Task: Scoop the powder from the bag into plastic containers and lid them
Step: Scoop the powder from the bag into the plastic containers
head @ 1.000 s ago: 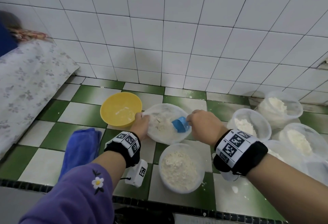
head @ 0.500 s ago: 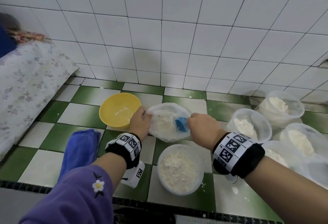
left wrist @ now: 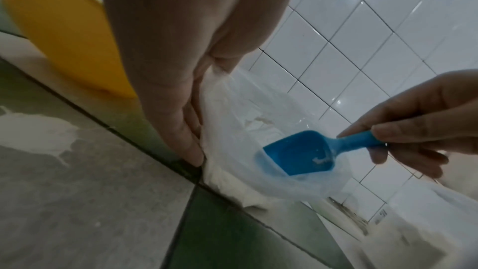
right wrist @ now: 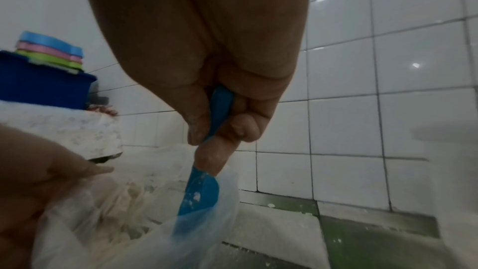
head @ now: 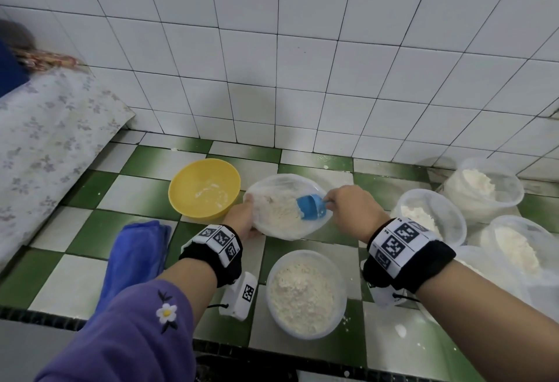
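Observation:
A clear plastic bag (head: 281, 200) of white powder lies open on the green-and-white tiled counter (head: 75, 285). My left hand (head: 242, 221) grips the bag's left edge (left wrist: 207, 93) and holds it open. My right hand (head: 351, 209) pinches the handle of a small blue scoop (head: 311, 206), whose bowl sits inside the bag mouth (left wrist: 297, 152), nearly empty with a few white crumbs (right wrist: 199, 193). An open clear container (head: 305, 294), nearly full of powder, stands just in front of the bag.
A yellow bowl (head: 204, 188) with a little powder stands left of the bag. A folded blue cloth (head: 136, 254) lies at the front left. Several powder-filled clear containers (head: 429, 215) crowd the right side. Tiled wall behind; a floral-covered surface (head: 45, 145) at left.
The bag mouth has been pulled wider and flatter. The scoop has gone deeper into the bag toward the powder. My left hand has shifted slightly down the bag's edge.

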A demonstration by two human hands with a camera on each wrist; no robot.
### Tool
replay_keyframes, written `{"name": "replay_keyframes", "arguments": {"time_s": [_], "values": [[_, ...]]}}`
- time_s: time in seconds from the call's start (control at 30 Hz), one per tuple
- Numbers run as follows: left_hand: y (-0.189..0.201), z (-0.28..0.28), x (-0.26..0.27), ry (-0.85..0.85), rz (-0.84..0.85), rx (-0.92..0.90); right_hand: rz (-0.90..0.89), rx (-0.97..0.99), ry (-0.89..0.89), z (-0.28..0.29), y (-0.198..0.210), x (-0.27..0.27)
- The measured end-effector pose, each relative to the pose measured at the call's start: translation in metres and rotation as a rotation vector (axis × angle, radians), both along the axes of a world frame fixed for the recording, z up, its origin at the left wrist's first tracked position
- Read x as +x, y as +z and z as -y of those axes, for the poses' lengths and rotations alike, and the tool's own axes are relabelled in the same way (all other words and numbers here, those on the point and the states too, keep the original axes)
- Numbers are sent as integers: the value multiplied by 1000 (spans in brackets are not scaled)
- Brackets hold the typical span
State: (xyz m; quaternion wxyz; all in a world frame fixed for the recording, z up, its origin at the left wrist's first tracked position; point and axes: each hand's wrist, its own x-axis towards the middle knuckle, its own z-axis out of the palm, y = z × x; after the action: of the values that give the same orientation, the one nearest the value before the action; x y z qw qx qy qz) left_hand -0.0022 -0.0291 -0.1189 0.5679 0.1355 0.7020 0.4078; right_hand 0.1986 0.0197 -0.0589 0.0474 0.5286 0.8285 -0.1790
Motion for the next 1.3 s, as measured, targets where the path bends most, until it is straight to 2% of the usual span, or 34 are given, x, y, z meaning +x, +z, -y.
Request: {"name": "replay_keyframes", "arguments": {"time_s": [0.2,0.33,0.43,0.57,0.67,0.77,1.03,1.1,1.23,1.3], "values": [[8,-5,6,-49,34,6,-157,-97,-171,-3,-7,9],[8,-9,3,-96,62,22,-201,-65,-236,0,-10,9],[2,-9,-2,-101,6,53,-242,-28,-241,2,-13,9],[-7,-9,-6,-93,-11,57,-236,-106,-232,-1,-20,11],[-19,-14,-10,-83,48,80,-265,-174,-244,-4,-26,15],[-11,-12,-4,-65,119,76,-284,-214,-272,-2,-33,17],[-5,-7,1,-65,158,32,-293,-378,-277,15,-59,15],[-4,-6,1,-51,141,16,-358,-415,-328,16,-62,17],[-31,-12,-13,-21,56,39,-482,-480,-420,17,-60,24],[-23,-9,-12,-29,31,25,-531,-484,-431,18,-60,28]]}}
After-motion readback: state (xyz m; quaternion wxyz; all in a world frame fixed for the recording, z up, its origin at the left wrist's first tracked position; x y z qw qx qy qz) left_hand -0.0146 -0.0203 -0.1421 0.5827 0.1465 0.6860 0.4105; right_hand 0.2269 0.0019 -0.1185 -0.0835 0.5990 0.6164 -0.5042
